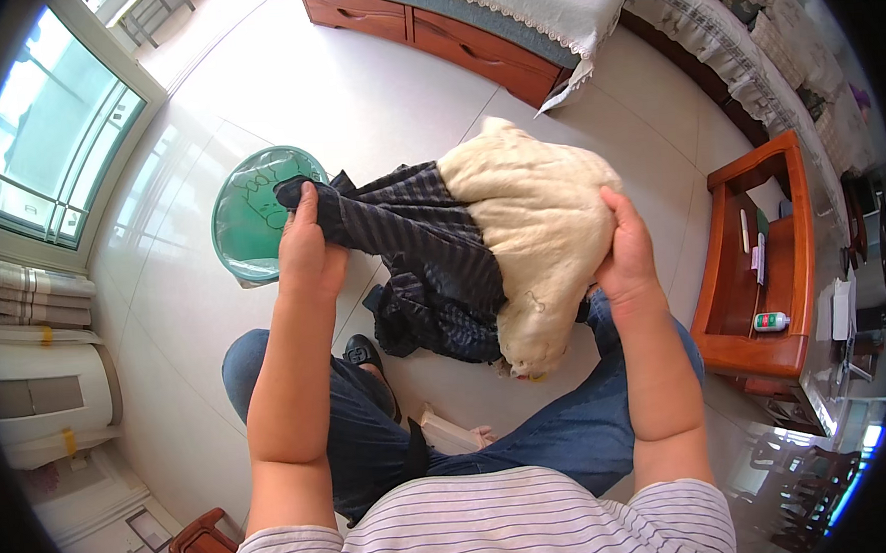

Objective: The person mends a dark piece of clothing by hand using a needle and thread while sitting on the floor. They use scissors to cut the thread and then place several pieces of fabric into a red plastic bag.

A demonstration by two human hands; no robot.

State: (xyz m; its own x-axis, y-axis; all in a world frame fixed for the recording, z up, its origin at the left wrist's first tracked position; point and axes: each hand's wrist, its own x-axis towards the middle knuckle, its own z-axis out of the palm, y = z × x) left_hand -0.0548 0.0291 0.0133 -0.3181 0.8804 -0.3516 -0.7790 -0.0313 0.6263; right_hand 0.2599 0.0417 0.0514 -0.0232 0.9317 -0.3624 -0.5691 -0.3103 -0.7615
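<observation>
A garment stretches between my two hands above the floor. Its left part is dark striped fabric (426, 232), and its right part shows a cream fleece lining (537, 211). My left hand (309, 238) grips a gathered end of the dark fabric, close to the rim of a green plastic basin (219, 236). On the right edge of the cream fleece, my right hand (625, 244) pinches the cloth, with the thumb on top. More dark fabric bunches and hangs down between my knees. The lower end of the garment is partly folded under and hidden.
A red-brown wooden bench with drawers (445, 32) stands ahead, draped with a white lace-edged cover (541, 1). To my right is a wooden table (798, 318) holding a small white bottle (771, 322). A glazed door (52, 132) is at upper left.
</observation>
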